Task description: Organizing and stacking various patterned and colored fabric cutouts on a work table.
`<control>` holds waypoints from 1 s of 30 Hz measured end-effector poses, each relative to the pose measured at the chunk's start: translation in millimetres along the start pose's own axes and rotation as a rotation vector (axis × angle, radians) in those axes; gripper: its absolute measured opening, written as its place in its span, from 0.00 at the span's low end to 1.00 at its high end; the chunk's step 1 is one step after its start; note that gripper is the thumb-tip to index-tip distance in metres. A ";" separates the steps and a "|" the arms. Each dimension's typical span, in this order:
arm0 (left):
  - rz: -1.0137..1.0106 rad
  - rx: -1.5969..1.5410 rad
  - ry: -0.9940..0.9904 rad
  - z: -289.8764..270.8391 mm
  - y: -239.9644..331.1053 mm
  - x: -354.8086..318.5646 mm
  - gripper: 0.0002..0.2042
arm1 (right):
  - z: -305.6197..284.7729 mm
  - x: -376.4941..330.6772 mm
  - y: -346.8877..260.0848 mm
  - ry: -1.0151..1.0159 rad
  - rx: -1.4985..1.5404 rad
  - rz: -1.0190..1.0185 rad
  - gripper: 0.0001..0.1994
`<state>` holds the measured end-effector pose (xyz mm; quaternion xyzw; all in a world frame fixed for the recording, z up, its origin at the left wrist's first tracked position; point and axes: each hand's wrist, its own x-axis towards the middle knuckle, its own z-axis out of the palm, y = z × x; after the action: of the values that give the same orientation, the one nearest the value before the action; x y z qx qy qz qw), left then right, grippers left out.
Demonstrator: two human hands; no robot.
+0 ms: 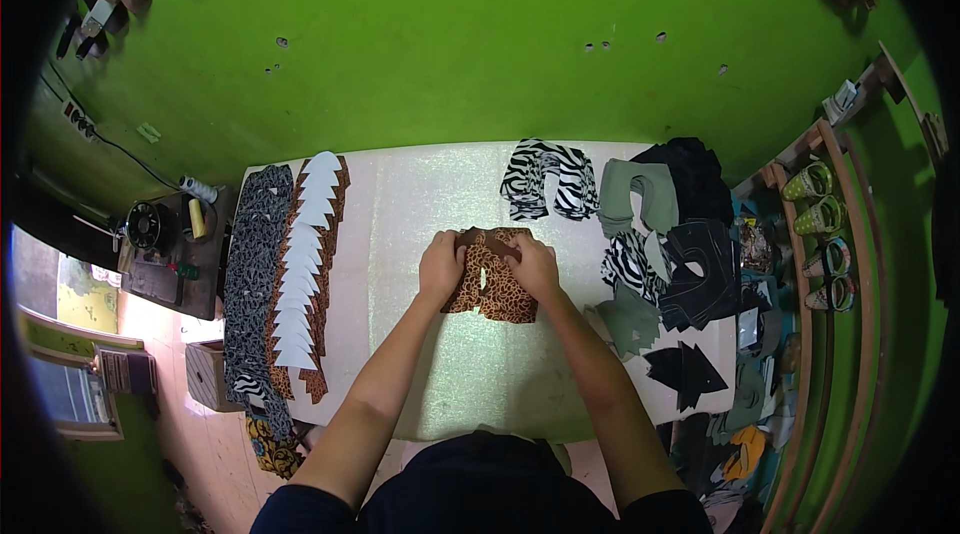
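Both of my hands meet over the middle of the table at a leopard-print fabric piece [505, 301], which has a small slit-like gap near its centre. Along its far edge a plain brown part shows. My left hand [440, 264] is closed on the left side of that edge, the thumb on top. Gripping the right side is my right hand [533, 269], its thumb also over the brown part. The fingers under the fabric are hidden. Beyond it, to the right, lies a stack of zebra-print U-shaped pieces [522, 179].
Overlapping white pointed pieces [303, 274] run down the table's left side on leopard-print pieces, beside a grey-black patterned row [255, 274]. Green [660, 189] and black [705, 279] cut pieces lie at right. A wooden rack [850, 234] holds sandals; a dark side table [165, 279] stands left.
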<state>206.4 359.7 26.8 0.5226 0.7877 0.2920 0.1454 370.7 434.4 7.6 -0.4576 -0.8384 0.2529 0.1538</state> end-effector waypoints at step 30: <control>-0.345 -0.741 -0.147 -23.5 -11.6 -171.1 0.10 | -18.4 -120.2 -6.7 -0.410 0.885 0.092 0.13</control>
<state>255.7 193.8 25.2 0.3146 0.6928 0.4892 0.4264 439.2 335.0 23.4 -0.3259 -0.6422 0.6765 0.1541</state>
